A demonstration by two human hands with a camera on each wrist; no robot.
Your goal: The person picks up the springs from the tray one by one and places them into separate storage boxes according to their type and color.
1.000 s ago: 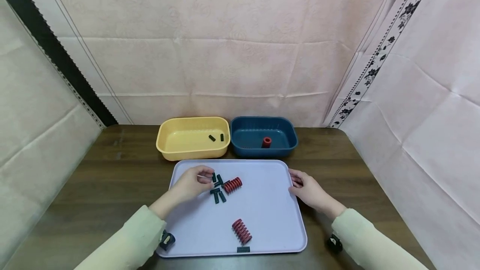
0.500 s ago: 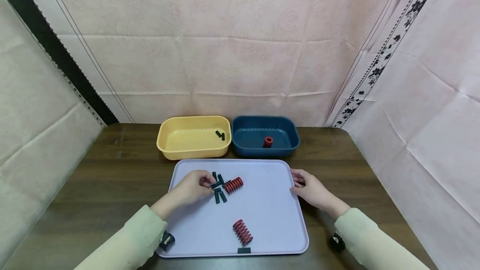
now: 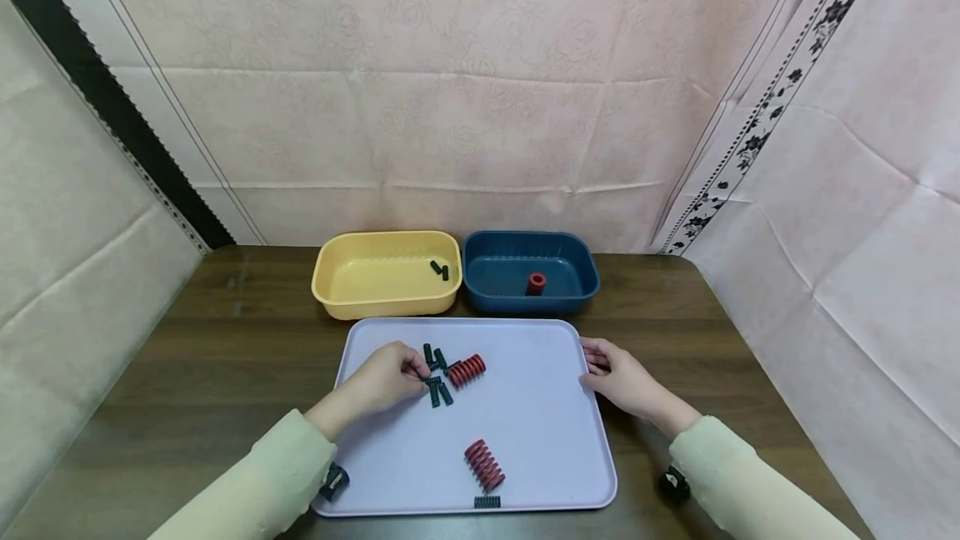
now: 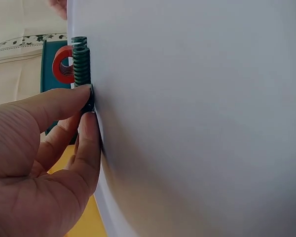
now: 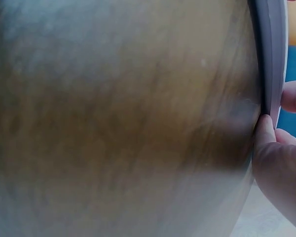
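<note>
My left hand (image 3: 393,375) is at the left of a cluster of small dark green springs (image 3: 434,394) on the white tray (image 3: 540,432). In the left wrist view its thumb and finger pinch a dark green spring (image 4: 91,102), mostly hidden by the fingertips, low over the tray. Beside it another green spring (image 4: 81,66) shows, with a thick red spring (image 4: 63,64) behind. That red spring (image 3: 467,370) lies right of the cluster in the head view. My right hand (image 3: 622,382) grips the tray's right rim (image 5: 276,59) between thumb and fingers.
Nearer the tray's front lie a second red spring (image 3: 484,465) and a green spring (image 3: 487,502). Behind the tray stand a yellow bin (image 3: 352,307) with two green springs and a blue bin (image 3: 495,304) with a red spring standing in it. All rest on a wooden table (image 3: 202,390).
My left hand has come slightly down and closed its fingertips on a green spring at the cluster. In the yellow bin, one green spring has shifted nearer the other. My right hand stays at the rim.
</note>
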